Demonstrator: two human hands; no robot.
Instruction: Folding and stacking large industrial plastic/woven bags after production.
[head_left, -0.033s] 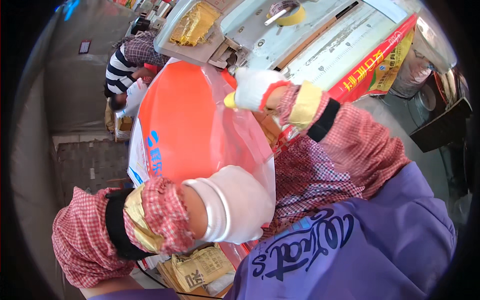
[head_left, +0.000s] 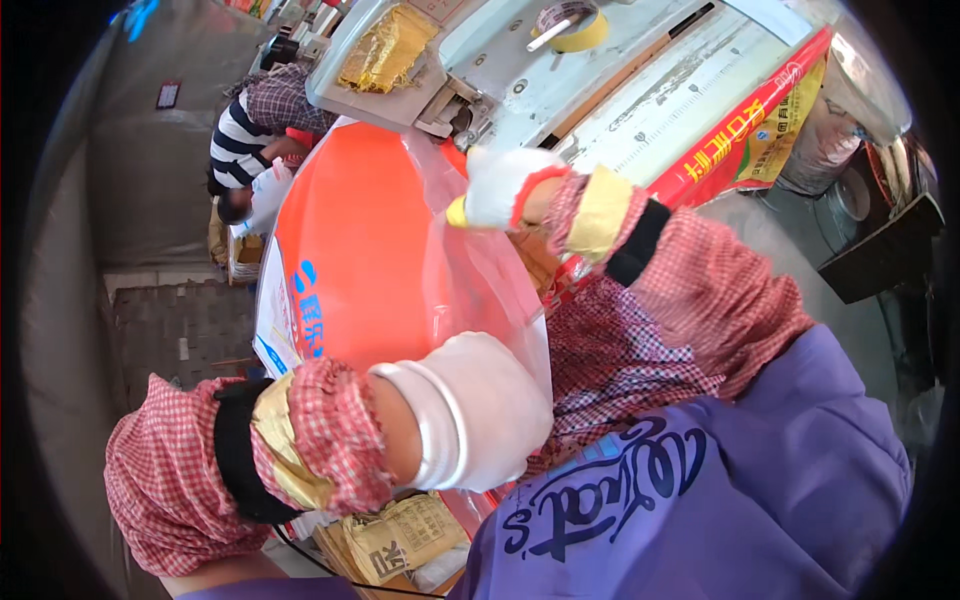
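Note:
A large glossy orange-red plastic bag with white and blue print along its left side stretches in front of me. Its far end reaches the metal foot of a pale machine that looks like a sewing machine. My right hand, in a white glove with yellow fingertips, is closed on the bag's right edge beside that foot. Closer to me, my left hand, also in a white glove, is curled over the bag's near part. Its fingertips are hidden beneath the hand.
A yellow tape roll with a white stick lies on the machine bed. A crumpled yellow wrapping covers part of the machine. A red-and-yellow printed sheet edges the table. Another person bends forward at the far left. Brown sacks lie below.
My right hand has shifted slightly left and toward me along the bag's edge. My left hand has barely moved.

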